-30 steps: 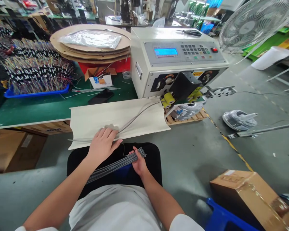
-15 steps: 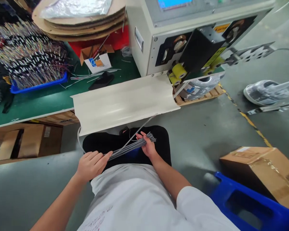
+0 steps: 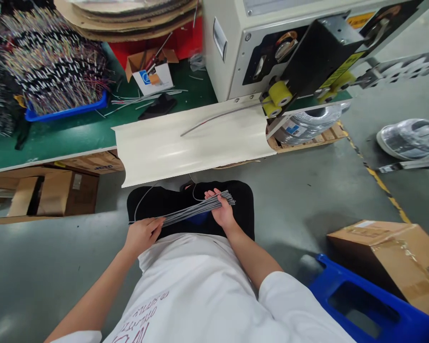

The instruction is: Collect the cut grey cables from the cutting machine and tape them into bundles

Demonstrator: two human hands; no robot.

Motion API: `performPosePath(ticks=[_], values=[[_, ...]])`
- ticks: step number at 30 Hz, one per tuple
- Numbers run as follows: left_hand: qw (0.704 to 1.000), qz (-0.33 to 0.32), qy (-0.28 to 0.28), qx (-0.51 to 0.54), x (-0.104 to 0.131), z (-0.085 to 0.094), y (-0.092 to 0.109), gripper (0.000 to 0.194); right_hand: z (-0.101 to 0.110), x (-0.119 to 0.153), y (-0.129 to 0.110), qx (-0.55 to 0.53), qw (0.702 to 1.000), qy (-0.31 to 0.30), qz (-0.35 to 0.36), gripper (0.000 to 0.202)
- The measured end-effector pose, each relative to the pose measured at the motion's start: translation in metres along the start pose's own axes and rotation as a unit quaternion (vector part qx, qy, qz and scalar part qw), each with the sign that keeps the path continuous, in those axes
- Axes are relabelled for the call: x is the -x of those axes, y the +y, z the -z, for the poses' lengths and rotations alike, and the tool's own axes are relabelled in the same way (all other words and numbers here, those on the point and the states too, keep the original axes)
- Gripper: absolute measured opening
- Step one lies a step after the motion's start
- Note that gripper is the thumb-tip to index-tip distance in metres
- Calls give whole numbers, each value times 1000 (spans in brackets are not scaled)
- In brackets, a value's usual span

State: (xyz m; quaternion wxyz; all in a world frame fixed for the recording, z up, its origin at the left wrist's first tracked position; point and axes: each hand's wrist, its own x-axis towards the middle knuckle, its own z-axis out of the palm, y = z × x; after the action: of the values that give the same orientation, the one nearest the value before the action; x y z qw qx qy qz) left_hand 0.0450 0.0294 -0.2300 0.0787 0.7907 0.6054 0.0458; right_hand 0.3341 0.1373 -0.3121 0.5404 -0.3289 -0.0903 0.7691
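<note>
A bundle of thin grey cables [image 3: 189, 212] lies across the person's lap. My left hand [image 3: 143, 234] is wrapped round its left end, knuckles up. Near the other end my right hand [image 3: 219, 208] holds the bundle from below, with the cut ends fanning out past the thumb. Another grey cable [image 3: 218, 116] comes out between the yellow rollers [image 3: 279, 94] of the machine and hangs over the cream curved tray [image 3: 196, 147]. A thin loop of cable curves up from beside my left hand.
The machine [image 3: 232, 47] stands on the green bench [image 3: 75, 143]. A blue bin [image 3: 67, 114] full of wires is at the left. Cartons [image 3: 69, 193] sit below the bench; a blue stool [image 3: 364, 295] and large carton [image 3: 389, 257] are at lower right.
The loose cable that slanted from the tray's edge over the bundle is no longer there. A cable now extends from the rollers over the tray. The view has shifted somewhat.
</note>
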Motion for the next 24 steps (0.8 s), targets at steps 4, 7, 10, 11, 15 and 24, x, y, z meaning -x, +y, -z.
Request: performPosePath(ticks=[4, 7, 10, 11, 15, 24], values=[[1000, 10, -21, 8, -6, -2, -3, 30, -8, 4, -2, 15, 999, -17, 47, 19], [998, 2, -35, 58, -27, 3, 6, 35, -24, 16, -3, 44, 996, -27, 79, 13], [976, -69, -73, 193, -69, 17, 34, 77, -54, 41, -4, 96, 987, -78, 99, 18], [956, -113, -105, 248, -85, 22, 46, 90, -65, 51, -5, 116, 982, -106, 105, 21], [803, -221, -377, 404, -125, 41, 67, 63, -101, 88, -36, 106, 977, -135, 129, 24], [897, 78, -406, 154, -16, 59, -28, 23, 4, 39, -130, -55, 977, 124, 166, 23]])
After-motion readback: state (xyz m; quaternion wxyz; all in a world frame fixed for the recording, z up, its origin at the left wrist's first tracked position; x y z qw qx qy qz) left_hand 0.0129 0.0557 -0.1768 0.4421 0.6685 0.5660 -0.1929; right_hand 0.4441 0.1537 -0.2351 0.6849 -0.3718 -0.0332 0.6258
